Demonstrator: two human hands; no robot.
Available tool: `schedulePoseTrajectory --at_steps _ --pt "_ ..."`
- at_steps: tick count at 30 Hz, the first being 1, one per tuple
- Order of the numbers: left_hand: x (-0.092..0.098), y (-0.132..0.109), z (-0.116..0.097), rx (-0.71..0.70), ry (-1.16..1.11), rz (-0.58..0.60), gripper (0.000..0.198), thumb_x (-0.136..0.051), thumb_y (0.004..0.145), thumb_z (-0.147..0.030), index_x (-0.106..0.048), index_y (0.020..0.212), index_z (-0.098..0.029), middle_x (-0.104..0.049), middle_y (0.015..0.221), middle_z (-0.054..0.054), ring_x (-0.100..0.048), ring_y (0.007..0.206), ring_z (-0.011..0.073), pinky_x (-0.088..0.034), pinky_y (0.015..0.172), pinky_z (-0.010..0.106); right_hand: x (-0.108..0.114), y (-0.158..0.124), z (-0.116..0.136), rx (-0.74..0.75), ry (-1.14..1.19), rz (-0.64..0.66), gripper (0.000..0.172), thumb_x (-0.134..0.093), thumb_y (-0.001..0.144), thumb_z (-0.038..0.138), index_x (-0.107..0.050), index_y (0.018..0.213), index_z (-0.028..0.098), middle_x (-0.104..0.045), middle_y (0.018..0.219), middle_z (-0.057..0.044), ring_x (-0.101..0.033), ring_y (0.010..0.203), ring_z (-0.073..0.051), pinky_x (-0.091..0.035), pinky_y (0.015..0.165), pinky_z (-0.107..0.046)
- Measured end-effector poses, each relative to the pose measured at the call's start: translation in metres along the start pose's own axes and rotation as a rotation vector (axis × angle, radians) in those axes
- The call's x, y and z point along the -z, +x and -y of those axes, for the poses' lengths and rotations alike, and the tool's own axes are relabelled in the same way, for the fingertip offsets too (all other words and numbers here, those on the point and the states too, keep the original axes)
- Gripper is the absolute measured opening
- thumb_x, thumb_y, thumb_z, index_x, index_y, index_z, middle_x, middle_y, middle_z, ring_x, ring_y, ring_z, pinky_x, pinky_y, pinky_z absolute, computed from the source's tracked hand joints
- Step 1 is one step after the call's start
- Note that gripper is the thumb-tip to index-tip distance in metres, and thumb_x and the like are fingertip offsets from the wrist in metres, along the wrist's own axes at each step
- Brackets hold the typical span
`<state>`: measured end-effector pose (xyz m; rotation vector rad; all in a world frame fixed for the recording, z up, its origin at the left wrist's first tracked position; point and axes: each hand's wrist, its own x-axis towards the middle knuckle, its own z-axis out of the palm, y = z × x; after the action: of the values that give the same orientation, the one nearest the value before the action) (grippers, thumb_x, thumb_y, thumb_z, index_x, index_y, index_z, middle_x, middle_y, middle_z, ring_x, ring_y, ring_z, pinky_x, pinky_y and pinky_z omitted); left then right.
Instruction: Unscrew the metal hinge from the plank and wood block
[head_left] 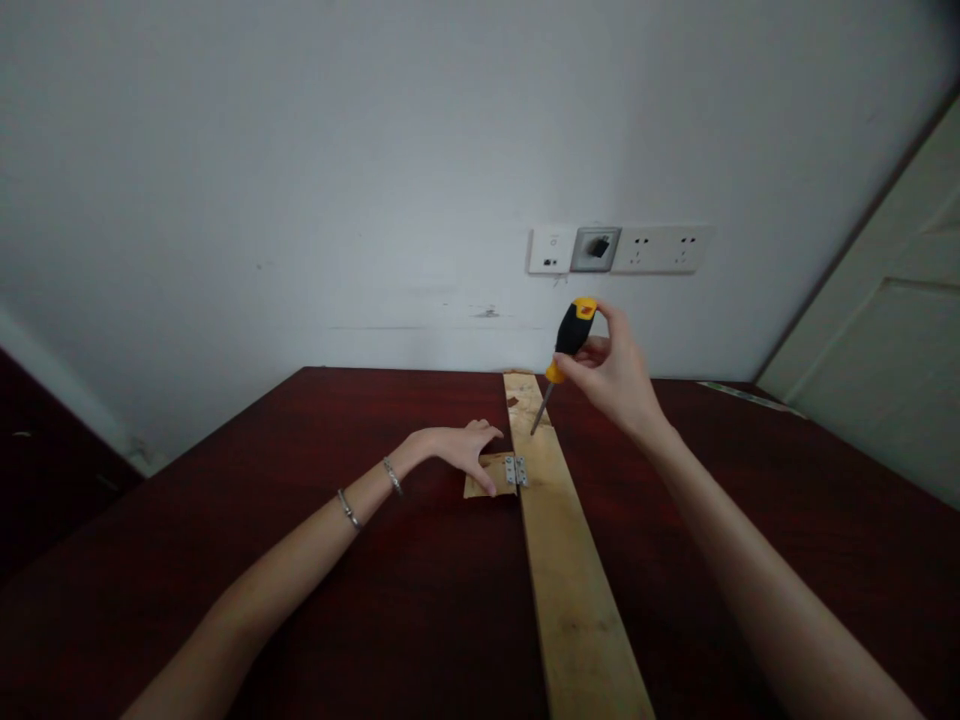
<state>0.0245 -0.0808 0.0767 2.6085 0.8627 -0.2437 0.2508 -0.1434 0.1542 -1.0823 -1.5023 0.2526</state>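
Note:
My right hand (pixel 611 375) is closed round a screwdriver (pixel 570 335) with a black and yellow handle, held tilted with its tip just above a long pale wooden plank (pixel 570 570). My left hand (pixel 461 450) lies flat with fingers stretched out, pressing on a small wooden block (pixel 491 480) beside the plank. A small silver hinge (pixel 516 471) joins the block to the plank's left edge. The screwdriver tip hovers a little beyond the hinge.
Everything lies on a dark red wooden table (pixel 300 560) against a white wall. A row of wall sockets and a switch (pixel 619 250) sits above the table's far edge. A pale door (pixel 885 350) stands at the right.

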Motion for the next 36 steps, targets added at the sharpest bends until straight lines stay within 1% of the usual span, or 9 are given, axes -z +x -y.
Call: schedulePoseTrajectory --at_steps 2,4,8,10,15,20,24,29,36 --pt "-0.004 0.000 -0.001 -0.019 0.020 -0.014 0.098 -0.073 0.056 -0.065 -0.042 0.132 -0.010 -0.044 0.130 0.017 -0.041 0.119 0.0317 -0.036 0.102 0.036 -0.001 -0.007 0.001 0.058 -0.041 0.022 0.080 -0.067 0.074 0.029 -0.028 0.143 0.018 -0.068 0.079 -0.002 -0.063 0.063 -0.014 -0.055 0.064 -0.030" --pt "-0.008 0.001 0.000 -0.033 0.038 -0.030 0.098 -0.071 0.054 -0.069 -0.044 0.128 -0.011 -0.045 0.127 0.016 -0.041 0.116 0.0309 -0.037 0.100 0.037 0.000 -0.012 0.000 0.094 -0.055 0.050 0.081 -0.067 0.075 0.029 -0.026 0.145 0.020 -0.068 0.083 -0.003 -0.063 0.064 -0.015 -0.055 0.065 -0.032" --pt "-0.015 0.000 0.003 -0.034 0.039 -0.020 0.101 -0.071 0.049 -0.074 -0.042 0.124 -0.012 -0.043 0.125 0.014 -0.041 0.115 0.0301 -0.038 0.099 0.037 0.001 -0.018 -0.002 0.096 -0.051 0.092 0.082 -0.069 0.074 0.028 -0.028 0.145 0.020 -0.068 0.085 -0.006 -0.064 0.065 -0.018 -0.055 0.065 -0.036" --pt "-0.016 0.000 0.003 -0.022 0.035 -0.017 0.102 -0.071 0.049 -0.074 -0.041 0.124 -0.012 -0.041 0.126 0.015 -0.040 0.116 0.0303 -0.037 0.099 0.038 -0.001 -0.020 -0.003 0.089 -0.030 0.099 0.081 -0.068 0.074 0.028 -0.028 0.144 0.020 -0.068 0.086 -0.006 -0.064 0.066 -0.019 -0.055 0.064 -0.036" --pt "-0.015 -0.001 -0.003 -0.011 0.055 -0.012 0.094 -0.072 0.050 -0.071 -0.041 0.118 -0.014 -0.040 0.125 0.013 -0.039 0.114 0.0302 -0.037 0.098 0.039 -0.010 -0.025 -0.006 0.108 0.029 0.139 0.081 -0.067 0.075 0.027 -0.026 0.145 0.021 -0.067 0.087 -0.006 -0.064 0.067 -0.018 -0.054 0.061 -0.033" --pt "-0.014 -0.001 -0.003 -0.018 0.045 -0.014 0.085 -0.070 0.052 -0.071 -0.042 0.112 -0.017 -0.040 0.121 0.011 -0.039 0.110 0.0285 -0.038 0.096 0.038 -0.014 -0.027 -0.006 0.110 0.008 0.128 0.080 -0.066 0.074 0.024 -0.028 0.144 0.021 -0.066 0.084 -0.004 -0.062 0.065 -0.017 -0.053 0.062 -0.033" --pt "-0.015 -0.002 -0.001 -0.035 0.018 -0.028 0.086 -0.070 0.050 -0.071 -0.041 0.110 -0.016 -0.040 0.118 0.010 -0.039 0.108 0.0275 -0.038 0.094 0.037 -0.016 -0.028 -0.005 0.099 0.028 0.140 0.080 -0.065 0.074 0.024 -0.027 0.144 0.021 -0.066 0.083 -0.003 -0.062 0.064 -0.016 -0.053 0.062 -0.032" --pt "-0.014 -0.002 -0.002 -0.037 0.021 -0.030 0.081 -0.068 0.054 -0.069 -0.041 0.109 -0.016 -0.041 0.116 0.010 -0.040 0.107 0.0272 -0.037 0.095 0.037 -0.019 -0.028 -0.005 0.104 0.002 0.144 0.079 -0.064 0.073 0.023 -0.029 0.144 0.021 -0.065 0.080 -0.001 -0.061 0.063 -0.015 -0.054 0.066 -0.034" --pt "-0.015 -0.002 -0.002 -0.034 0.007 -0.042 0.085 -0.069 0.051 -0.072 -0.042 0.108 -0.016 -0.042 0.115 0.010 -0.040 0.105 0.0271 -0.038 0.095 0.038 -0.020 -0.029 -0.006 0.098 -0.017 0.160 0.079 -0.063 0.073 0.023 -0.029 0.144 0.021 -0.064 0.078 0.000 -0.062 0.063 -0.016 -0.053 0.065 -0.033"
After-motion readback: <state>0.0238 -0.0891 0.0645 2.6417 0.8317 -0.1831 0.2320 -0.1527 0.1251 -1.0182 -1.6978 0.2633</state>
